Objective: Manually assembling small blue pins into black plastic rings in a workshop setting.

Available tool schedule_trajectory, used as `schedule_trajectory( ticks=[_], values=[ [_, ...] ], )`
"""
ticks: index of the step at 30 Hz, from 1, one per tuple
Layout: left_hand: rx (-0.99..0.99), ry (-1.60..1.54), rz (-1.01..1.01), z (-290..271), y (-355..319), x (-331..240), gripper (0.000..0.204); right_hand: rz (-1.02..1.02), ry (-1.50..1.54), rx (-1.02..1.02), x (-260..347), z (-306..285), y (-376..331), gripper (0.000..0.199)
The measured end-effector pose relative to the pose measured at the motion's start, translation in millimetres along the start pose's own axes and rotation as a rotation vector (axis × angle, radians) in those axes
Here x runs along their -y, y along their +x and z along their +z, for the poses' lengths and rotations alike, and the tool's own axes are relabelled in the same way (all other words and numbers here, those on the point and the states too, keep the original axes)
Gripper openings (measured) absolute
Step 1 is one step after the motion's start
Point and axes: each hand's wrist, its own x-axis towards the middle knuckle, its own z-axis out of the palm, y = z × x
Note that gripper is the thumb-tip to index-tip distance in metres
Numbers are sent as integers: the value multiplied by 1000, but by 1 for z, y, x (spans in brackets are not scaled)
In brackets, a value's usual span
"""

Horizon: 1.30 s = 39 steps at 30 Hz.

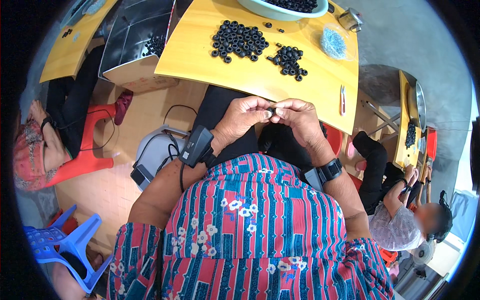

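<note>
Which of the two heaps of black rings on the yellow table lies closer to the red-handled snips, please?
The smaller heap, on the right side of the yellow table. It sits nearer the red-handled snips than the larger, flatter heap to its left.

left hand (243, 119): fingers curled, tips pinched shut at centre
right hand (297, 120): fingertips meeting the left's
forearms: bent inward, wrists strapped

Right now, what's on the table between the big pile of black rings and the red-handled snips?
In the head view, a smaller pile of black rings lies between the big pile and the snips; otherwise bare yellow table.
</note>
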Motion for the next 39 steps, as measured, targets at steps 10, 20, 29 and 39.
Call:
schedule_trajectory(
  ticks=[10,20,29,39],
  values=[
    [-31,-53,0,2,0,-1,20,-223,-146,-97,-14,6,1,8],
    [-67,72,36,3,-1,2,18,81,232,75,-8,-2,3,10],
    [-82,128,88,5,-1,-1,17,188,131,189,-3,-11,1,27],
    [-73,146,140,5,-1,0,18,162,246,266,-12,-13,2,26]
  ],
)
